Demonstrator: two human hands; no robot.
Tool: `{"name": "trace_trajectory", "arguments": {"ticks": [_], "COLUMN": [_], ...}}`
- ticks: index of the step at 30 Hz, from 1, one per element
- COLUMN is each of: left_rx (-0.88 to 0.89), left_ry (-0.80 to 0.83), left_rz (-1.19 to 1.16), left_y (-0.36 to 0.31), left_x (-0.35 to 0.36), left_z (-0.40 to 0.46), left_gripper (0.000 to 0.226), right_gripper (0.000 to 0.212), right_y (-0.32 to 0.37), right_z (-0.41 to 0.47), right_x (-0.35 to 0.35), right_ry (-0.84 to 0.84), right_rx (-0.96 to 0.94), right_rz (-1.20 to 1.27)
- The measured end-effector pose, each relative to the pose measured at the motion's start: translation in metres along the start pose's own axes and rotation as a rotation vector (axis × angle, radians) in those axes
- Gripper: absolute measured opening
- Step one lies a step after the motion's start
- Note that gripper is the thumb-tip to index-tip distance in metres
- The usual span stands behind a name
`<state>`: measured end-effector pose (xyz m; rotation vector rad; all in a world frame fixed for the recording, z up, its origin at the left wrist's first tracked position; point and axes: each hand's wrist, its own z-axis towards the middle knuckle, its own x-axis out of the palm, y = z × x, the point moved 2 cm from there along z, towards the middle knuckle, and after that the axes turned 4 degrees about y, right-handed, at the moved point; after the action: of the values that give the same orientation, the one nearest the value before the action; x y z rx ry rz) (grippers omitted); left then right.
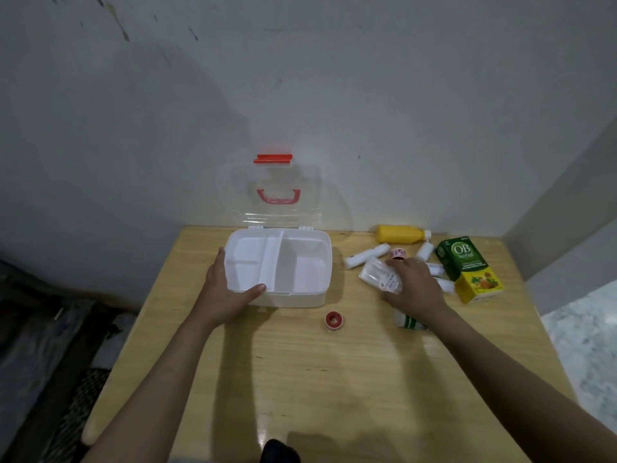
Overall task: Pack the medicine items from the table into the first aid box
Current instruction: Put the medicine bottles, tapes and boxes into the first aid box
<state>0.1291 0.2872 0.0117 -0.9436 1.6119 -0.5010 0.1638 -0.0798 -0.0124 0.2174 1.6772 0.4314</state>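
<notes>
The white first aid box [320, 297] stands open on the wooden table [300, 379], its clear lid [233, 195] with a red handle leaning against the wall. Its inner tray looks bare. My left hand [227, 289] grips the box's front left corner, thumb on the rim. My right hand [414, 289] closes on a clear plastic packet [377, 274] of small white items, right of the box. Around it lie a white roll [364, 257], a small red-capped bottle [398, 253], a yellow bottle [402, 234] and a green and yellow OB Herbal carton [467, 267].
A red tape roll [334, 319] sits in front of the box. A white bottle with green stripes [405, 320] lies partly under my right wrist. More white tubes [440, 275] lie by the carton. Walls close in at the back and right.
</notes>
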Motion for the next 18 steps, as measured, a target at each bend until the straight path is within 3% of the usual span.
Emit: {"name": "trace_trajectory", "arguments": {"ticks": [5,12,15,18], "left_rx": [0.008,0.025,0.017,0.014], "left_ry": [0.007,0.021,0.019,0.029], "left_rz": [0.005,-0.004,-0.008,-0.017], "left_y": [-0.002,-0.003,0.001,0.004], "left_x": [-0.001,-0.005,-0.004,-0.004], "left_z": [-0.002,-0.004,-0.002,-0.001], "left_gripper": [0.120,0.121,0.127,0.128], "right_gripper": [0.064,0.055,0.052,0.046], "right_y": [0.004,0.054,0.092,0.131], "right_z": [-0.005,-0.012,-0.005,0.012], "right_x": [-0.003,-0.040,-0.057,-0.053], "right_ry": [-0.028,-0.265,-0.187,-0.028], "right_rx": [-0.013,-0.118,-0.242,-0.275], "right_rz": [0.018,0.263,0.233,0.051]}}
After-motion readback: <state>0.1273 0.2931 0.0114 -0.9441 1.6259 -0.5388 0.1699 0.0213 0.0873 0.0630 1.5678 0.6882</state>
